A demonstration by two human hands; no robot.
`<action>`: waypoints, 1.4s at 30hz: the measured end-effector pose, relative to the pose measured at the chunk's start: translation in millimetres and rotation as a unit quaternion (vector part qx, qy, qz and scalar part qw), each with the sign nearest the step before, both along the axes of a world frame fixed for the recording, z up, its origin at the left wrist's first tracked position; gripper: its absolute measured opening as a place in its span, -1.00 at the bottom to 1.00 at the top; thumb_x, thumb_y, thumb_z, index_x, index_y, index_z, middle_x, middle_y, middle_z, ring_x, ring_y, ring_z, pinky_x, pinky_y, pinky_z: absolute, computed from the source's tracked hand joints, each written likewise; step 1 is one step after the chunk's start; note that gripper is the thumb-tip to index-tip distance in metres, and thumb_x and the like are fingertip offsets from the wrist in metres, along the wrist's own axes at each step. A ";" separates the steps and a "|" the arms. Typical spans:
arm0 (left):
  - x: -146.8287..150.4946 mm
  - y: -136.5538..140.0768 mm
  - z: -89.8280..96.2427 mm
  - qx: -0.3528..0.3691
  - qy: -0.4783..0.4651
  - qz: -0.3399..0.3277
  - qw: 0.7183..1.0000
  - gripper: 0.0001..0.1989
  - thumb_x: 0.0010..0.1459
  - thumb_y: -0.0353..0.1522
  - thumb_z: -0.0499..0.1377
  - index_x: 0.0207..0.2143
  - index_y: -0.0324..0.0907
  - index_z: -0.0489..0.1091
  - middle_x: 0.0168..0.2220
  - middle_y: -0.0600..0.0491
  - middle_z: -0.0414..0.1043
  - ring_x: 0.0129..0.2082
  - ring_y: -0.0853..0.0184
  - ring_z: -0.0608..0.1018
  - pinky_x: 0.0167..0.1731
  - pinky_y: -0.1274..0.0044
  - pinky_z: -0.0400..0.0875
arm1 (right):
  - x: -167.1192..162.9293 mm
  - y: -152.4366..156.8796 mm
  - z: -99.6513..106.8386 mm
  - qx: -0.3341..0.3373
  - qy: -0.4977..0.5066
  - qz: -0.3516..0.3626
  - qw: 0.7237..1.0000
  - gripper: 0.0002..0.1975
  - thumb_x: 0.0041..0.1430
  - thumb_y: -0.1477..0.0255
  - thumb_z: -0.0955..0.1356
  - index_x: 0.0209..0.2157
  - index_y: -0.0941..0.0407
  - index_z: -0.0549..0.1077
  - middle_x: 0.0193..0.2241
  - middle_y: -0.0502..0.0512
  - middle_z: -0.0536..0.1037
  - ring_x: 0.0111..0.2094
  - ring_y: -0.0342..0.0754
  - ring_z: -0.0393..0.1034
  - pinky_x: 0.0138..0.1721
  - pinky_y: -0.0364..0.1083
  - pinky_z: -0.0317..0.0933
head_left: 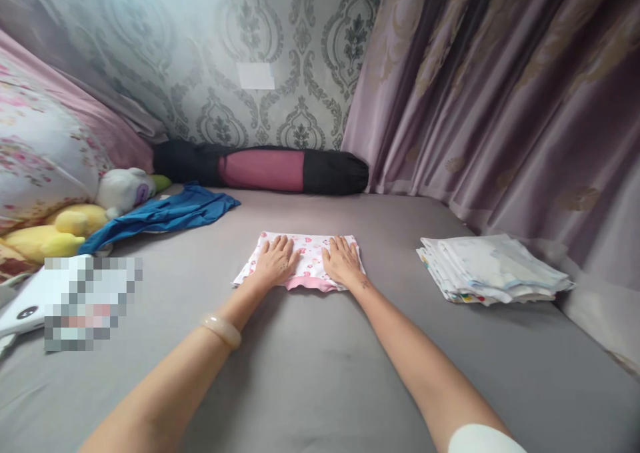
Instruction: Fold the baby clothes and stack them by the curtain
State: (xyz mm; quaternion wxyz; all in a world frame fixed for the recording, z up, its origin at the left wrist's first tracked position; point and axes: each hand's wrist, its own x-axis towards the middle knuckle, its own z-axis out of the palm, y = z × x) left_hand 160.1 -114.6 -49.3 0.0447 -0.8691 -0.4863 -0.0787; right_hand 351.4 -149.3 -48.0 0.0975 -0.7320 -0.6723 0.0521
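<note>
A folded white garment (307, 261) with a pink and red print and a pink edge lies flat on the grey bed sheet (310, 373), in the middle of the view. My left hand (277, 261) rests flat on its left part, fingers stretched out and pointing away from me. On the right part lies my right hand (343, 261), also flat with the fingers extended. Both palms press on the cloth; neither hand grips it. The garment's underside and the cloth beneath my palms are hidden.
A stack of folded white cloths (493, 266) sits at the right, near the purple curtain (450, 106). Along the wall lies a long black and maroon roll (263, 169). To the left are a blue cloth (165, 216), plush toys (125, 189) and a white device (30, 306).
</note>
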 end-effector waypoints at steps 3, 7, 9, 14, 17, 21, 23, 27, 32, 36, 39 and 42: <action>-0.2 -0.2 -0.1 -0.007 -0.004 0.014 1.000 -0.50 0.36 -0.18 -0.21 0.18 -0.23 0.22 0.25 -0.22 0.20 0.27 0.04 0.22 0.19 0.13 0.08 | 0.7 0.4 -1.7 0.000 0.000 -0.002 1.000 -0.41 0.36 0.25 0.04 0.28 0.30 0.13 0.33 0.31 0.08 0.35 0.13 -0.13 0.31 0.14 -0.32; 0.1 -0.3 2.3 -0.018 -0.004 0.022 1.000 -0.50 0.36 -0.18 -0.20 0.18 -0.25 0.21 0.26 -0.24 0.18 0.28 0.02 0.20 0.20 0.14 0.06 | 1.5 -0.2 -0.8 0.005 0.000 -0.001 1.000 -0.42 0.36 0.26 0.05 0.27 0.30 0.15 0.32 0.31 0.09 0.34 0.13 -0.12 0.30 0.15 -0.32; 0.8 -0.2 3.0 -0.019 0.000 0.024 1.000 -0.51 0.36 -0.18 -0.20 0.17 -0.24 0.22 0.27 -0.22 0.18 0.28 0.04 0.20 0.20 0.16 0.07 | 1.4 -0.7 0.3 0.009 0.002 -0.002 1.000 -0.42 0.36 0.27 0.05 0.27 0.31 0.15 0.32 0.31 0.10 0.34 0.14 -0.11 0.30 0.16 -0.32; 11.4 -3.4 4.3 -0.031 0.005 0.046 0.998 -0.52 0.36 -0.22 -0.19 0.15 -0.29 0.24 0.26 -0.27 0.19 0.28 0.00 0.20 0.20 0.11 0.05 | -7.3 -2.3 5.9 0.002 0.009 -0.009 1.000 -0.44 0.35 0.31 0.07 0.26 0.31 0.17 0.32 0.34 0.10 0.33 0.15 -0.10 0.29 0.19 -0.31; 24.1 -9.9 2.5 -0.029 -0.017 0.046 0.998 -0.53 0.35 -0.26 -0.19 0.16 -0.29 0.24 0.27 -0.25 0.18 0.30 0.03 0.17 0.23 0.10 0.01 | -19.5 -3.4 7.3 0.008 0.016 -0.005 1.000 -0.45 0.34 0.34 0.07 0.26 0.29 0.18 0.33 0.33 0.08 0.34 0.15 -0.13 0.30 0.18 -0.32; 35.4 -16.4 -5.3 -0.027 -0.036 0.050 0.998 -0.52 0.35 -0.29 -0.20 0.19 -0.27 0.22 0.29 -0.20 0.15 0.31 0.08 0.18 0.25 0.13 -0.01 | -31.5 -4.0 5.0 0.006 0.022 0.007 1.000 -0.45 0.33 0.36 0.07 0.27 0.28 0.17 0.33 0.28 0.08 0.35 0.11 -0.14 0.30 0.15 -0.32; 37.0 -16.8 -9.7 -0.023 -0.041 0.054 0.997 -0.52 0.35 -0.29 -0.20 0.20 -0.26 0.21 0.29 -0.19 0.16 0.30 0.08 0.19 0.25 0.13 -0.02 | -33.3 -4.3 4.4 0.005 0.018 0.005 1.000 -0.45 0.33 0.36 0.07 0.27 0.27 0.17 0.33 0.27 0.08 0.34 0.10 -0.12 0.30 0.14 -0.34; 38.2 -15.7 -13.9 -0.015 -0.053 0.053 0.997 -0.52 0.34 -0.28 -0.17 0.19 -0.29 0.22 0.28 -0.23 0.17 0.29 0.05 0.20 0.25 0.11 -0.02 | -33.2 -5.0 5.6 -0.003 0.010 -0.002 1.000 -0.44 0.33 0.35 0.07 0.28 0.27 0.16 0.34 0.26 0.07 0.34 0.10 -0.13 0.30 0.14 -0.34; 32.4 -16.0 -8.0 -0.015 -0.073 0.036 0.997 -0.58 0.33 -0.28 -0.13 0.11 -0.29 0.29 0.23 -0.25 0.23 0.25 0.05 0.27 0.22 0.14 0.06 | -32.7 -4.1 8.6 -0.019 0.005 -0.001 1.000 -0.43 0.33 0.35 0.05 0.29 0.29 0.14 0.34 0.27 0.06 0.34 0.12 -0.13 0.30 0.17 -0.32; 4.2 -16.2 -1.2 0.010 -0.081 0.012 0.997 -0.65 0.34 -0.27 -0.12 -0.04 -0.23 0.35 0.11 -0.22 0.36 0.20 0.08 0.32 0.18 0.18 0.13 | -38.1 -0.9 12.6 -0.020 0.012 0.004 1.000 -0.44 0.31 0.40 0.06 0.27 0.32 0.16 0.32 0.33 0.09 0.34 0.15 -0.11 0.29 0.21 -0.30; -25.9 -16.7 0.1 0.025 -0.099 0.024 0.994 -0.68 0.34 -0.27 -0.13 -0.07 -0.17 0.34 0.08 -0.15 0.39 0.17 0.13 0.36 0.18 0.19 0.14 | -48.4 2.3 14.8 -0.005 0.031 0.033 0.999 -0.43 0.32 0.39 0.05 0.28 0.32 0.14 0.34 0.32 0.06 0.35 0.14 -0.15 0.30 0.19 -0.33; -52.6 -15.9 -3.8 0.035 -0.121 0.038 0.991 -0.69 0.34 -0.26 -0.12 -0.04 -0.13 0.33 0.12 -0.11 0.36 0.19 0.15 0.35 0.20 0.19 0.13 | -59.6 5.6 13.9 -0.009 0.052 0.052 0.997 -0.40 0.35 0.33 0.01 0.31 0.32 0.07 0.36 0.29 0.00 0.36 0.12 -0.21 0.31 0.16 -0.37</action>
